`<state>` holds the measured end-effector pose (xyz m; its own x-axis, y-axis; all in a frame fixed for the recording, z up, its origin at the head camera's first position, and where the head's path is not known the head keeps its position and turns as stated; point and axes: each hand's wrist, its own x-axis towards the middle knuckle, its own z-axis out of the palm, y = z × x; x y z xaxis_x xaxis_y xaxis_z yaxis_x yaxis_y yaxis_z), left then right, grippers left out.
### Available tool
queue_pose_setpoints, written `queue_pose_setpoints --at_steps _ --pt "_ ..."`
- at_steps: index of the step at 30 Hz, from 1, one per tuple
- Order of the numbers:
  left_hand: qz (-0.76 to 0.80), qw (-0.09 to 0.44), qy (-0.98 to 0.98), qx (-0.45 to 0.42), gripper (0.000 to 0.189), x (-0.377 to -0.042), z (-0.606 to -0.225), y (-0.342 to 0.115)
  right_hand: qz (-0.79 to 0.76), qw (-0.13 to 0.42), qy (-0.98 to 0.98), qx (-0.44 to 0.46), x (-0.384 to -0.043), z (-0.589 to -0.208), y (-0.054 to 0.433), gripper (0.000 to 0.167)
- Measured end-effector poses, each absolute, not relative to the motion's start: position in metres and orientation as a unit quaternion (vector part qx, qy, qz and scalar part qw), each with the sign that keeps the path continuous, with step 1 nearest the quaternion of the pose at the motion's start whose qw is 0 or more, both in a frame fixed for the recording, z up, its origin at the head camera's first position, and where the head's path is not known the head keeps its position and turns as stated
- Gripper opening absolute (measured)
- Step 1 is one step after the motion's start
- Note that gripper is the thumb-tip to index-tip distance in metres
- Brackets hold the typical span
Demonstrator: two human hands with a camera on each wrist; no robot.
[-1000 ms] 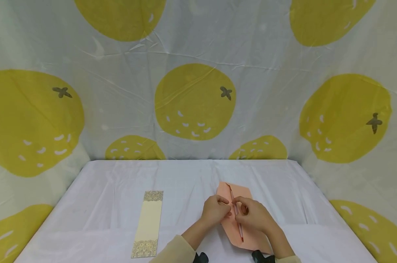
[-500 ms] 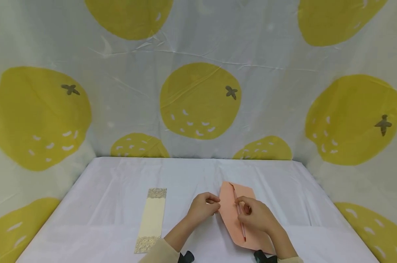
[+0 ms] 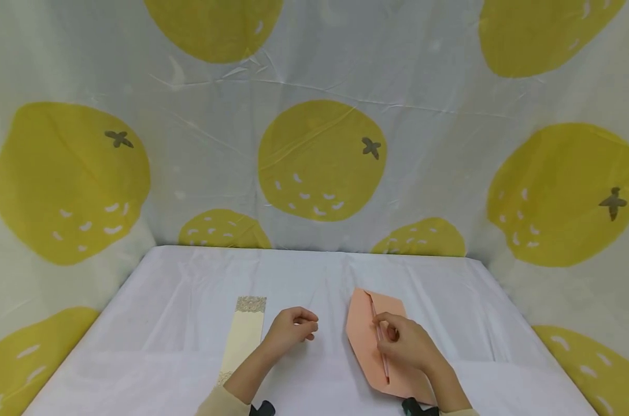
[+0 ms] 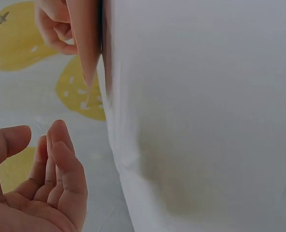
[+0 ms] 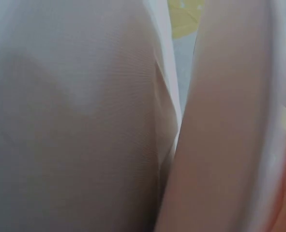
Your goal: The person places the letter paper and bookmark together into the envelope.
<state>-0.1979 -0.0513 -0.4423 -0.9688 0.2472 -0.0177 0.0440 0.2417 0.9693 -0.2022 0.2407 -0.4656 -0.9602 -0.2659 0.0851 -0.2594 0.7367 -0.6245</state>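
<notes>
Head view: My right hand [image 3: 407, 345] pinches a salmon-pink, many-sided paper envelope [image 3: 361, 341] beside its lengthwise slit [image 3: 385, 367], thumb and forefinger bent to the paper. The envelope is at the white cloth-covered table [image 3: 314, 274]; whether it rests fully, I cannot tell. My left hand [image 3: 289, 330] hangs left of the envelope, holding nothing, the forearm [image 3: 252, 375] partly covering a long cream card with lace-patterned ends [image 3: 241, 332], flat and farther left of the envelope. By my judgement, the slit is parted, while the card, outside the envelope, is yet to be handled.

Left wrist view: My left palm shows, fingers loosely bent, thumb apart, short of the envelope's edge.

Right wrist view: Blurred paper, likely the envelope's, hides my right grip; I cannot tell it here.
</notes>
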Motion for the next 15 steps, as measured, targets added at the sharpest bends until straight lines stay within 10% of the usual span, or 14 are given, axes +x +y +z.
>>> queue_pose_setpoints --at_steps 15 --pt "0.618 0.071 0.783 -0.007 0.024 -0.195 -0.456 -0.12 -0.332 0.001 0.932 -0.143 -0.204 -0.469 0.241 0.031"
